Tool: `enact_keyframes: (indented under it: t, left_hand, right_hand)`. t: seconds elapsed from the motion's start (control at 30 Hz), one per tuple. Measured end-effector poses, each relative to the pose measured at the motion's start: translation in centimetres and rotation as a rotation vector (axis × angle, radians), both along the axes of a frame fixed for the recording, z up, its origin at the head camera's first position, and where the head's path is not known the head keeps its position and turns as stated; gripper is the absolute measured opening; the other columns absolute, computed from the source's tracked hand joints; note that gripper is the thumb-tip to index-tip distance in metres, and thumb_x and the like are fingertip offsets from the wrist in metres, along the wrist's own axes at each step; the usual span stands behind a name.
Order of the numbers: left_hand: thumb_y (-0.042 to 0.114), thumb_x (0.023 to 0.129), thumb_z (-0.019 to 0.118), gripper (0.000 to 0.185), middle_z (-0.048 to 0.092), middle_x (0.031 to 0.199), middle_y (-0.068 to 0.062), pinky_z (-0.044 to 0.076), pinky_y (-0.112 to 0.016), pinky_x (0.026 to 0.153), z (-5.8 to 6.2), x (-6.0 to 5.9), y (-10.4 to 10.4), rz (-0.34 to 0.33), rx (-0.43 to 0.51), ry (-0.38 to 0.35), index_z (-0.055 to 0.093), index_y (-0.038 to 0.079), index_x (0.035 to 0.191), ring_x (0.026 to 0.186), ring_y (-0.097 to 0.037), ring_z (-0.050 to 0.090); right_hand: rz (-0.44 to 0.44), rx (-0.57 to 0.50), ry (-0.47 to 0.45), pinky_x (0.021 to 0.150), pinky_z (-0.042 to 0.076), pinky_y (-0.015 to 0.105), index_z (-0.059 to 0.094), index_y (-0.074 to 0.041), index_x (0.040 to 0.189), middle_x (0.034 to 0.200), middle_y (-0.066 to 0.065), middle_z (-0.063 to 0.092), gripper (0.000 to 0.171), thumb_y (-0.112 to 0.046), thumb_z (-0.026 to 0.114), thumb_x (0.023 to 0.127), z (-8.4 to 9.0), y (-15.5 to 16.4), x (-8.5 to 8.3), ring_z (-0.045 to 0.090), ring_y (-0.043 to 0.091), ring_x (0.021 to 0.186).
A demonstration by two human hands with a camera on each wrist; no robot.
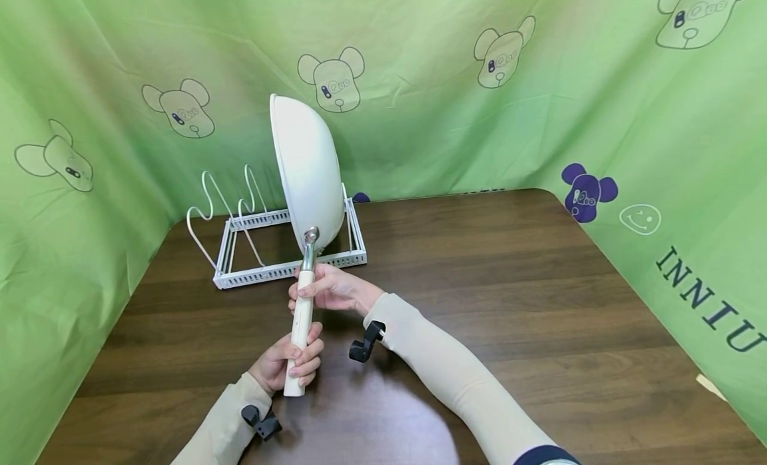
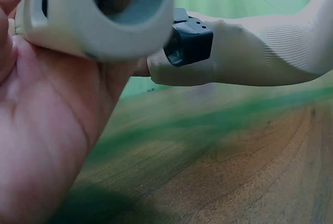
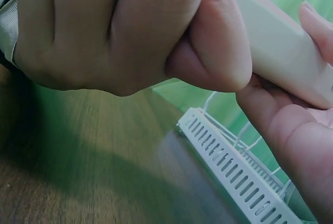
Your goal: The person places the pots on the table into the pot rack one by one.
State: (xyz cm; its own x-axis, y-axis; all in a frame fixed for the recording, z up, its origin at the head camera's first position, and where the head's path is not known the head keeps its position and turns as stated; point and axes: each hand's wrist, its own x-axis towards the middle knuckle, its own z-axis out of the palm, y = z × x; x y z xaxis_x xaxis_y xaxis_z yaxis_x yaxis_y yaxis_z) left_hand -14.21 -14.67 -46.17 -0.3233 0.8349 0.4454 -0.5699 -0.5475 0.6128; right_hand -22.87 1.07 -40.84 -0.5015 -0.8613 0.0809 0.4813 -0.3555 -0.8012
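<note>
A white pan (image 1: 308, 172) stands on edge over the right part of a white wire rack (image 1: 263, 273), its open side facing left. Its cream handle (image 1: 302, 318) points down toward the front, joined by a metal neck. My left hand (image 1: 289, 362) grips the handle near its end, with the fingers wrapped around it. Higher up, just below the metal neck, my right hand (image 1: 335, 288) holds the same handle between thumb and fingers. In the left wrist view the hollow handle end (image 2: 112, 15) shows close up beside the palm.
Curved wire dividers (image 1: 206, 198) rise from the rack's left part. The brown wooden table (image 1: 509, 285) extends to the right. A green printed curtain (image 1: 431, 105) hangs behind and along both sides. Black wrist mounts (image 1: 365, 342) sit on both sleeves.
</note>
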Motion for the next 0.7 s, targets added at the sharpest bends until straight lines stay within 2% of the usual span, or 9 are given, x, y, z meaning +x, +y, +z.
enact_keyframes:
  t: [0.33,0.7]
  left_hand:
    - [0.005,0.095,0.047,0.019,0.045,0.08,0.002,0.05,-0.023,0.077,-0.08,0.15,-0.4,0.018,-0.175,-0.005,0.044,0.015,0.11,0.073,-0.007,0.053]
    - [0.006,0.096,0.049,0.016,0.052,0.086,0.003,0.049,-0.027,0.079,-0.15,0.16,-0.62,0.054,-0.27,0.026,0.047,0.015,0.108,0.078,-0.009,0.056]
  right_hand:
    - [0.022,0.06,-0.04,0.085,0.053,0.037,0.058,-0.015,0.089,0.083,0.007,0.062,0.05,0.023,0.025,0.09,-0.17,0.75,0.11,0.067,0.022,0.083]
    - [0.015,0.081,-0.075,0.092,0.052,0.042,0.059,-0.016,0.09,0.084,0.006,0.063,0.052,0.024,0.026,0.09,-0.63,0.95,0.22,0.067,0.022,0.084]
